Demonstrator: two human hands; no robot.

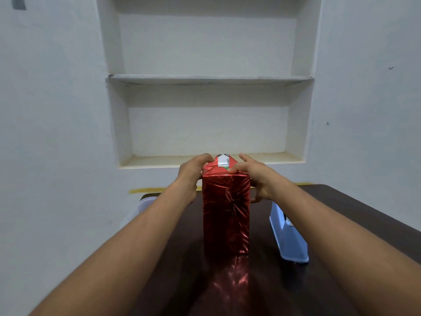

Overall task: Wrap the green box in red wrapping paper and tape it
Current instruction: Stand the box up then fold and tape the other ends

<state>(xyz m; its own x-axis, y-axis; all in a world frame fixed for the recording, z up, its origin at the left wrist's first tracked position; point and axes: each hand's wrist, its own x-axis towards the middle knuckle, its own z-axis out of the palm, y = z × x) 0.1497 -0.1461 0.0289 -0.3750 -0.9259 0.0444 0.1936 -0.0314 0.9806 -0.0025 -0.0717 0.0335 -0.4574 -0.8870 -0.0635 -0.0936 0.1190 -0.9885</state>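
Red metallic wrapping paper (225, 208) is covering the upright green box (224, 166) at table (364, 215) centre | left hand (193, 172) is pressing the far-left top fold | right hand (255, 176) is pinching the near-right top edge | pale blue tape dispenser (288, 238) is sitting right.

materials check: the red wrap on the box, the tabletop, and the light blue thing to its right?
Red wrap: looks like metallic foil paper, glossy; sharp crinkles, bright glints, red reflection cast on the table.
Tabletop: dark brown with a polished finish, likely lacquered wood or laminate; it mirrors the wrap.
Light blue thing: apparently moulded plastic, smooth and matte; probably a tape dispenser, not certain.
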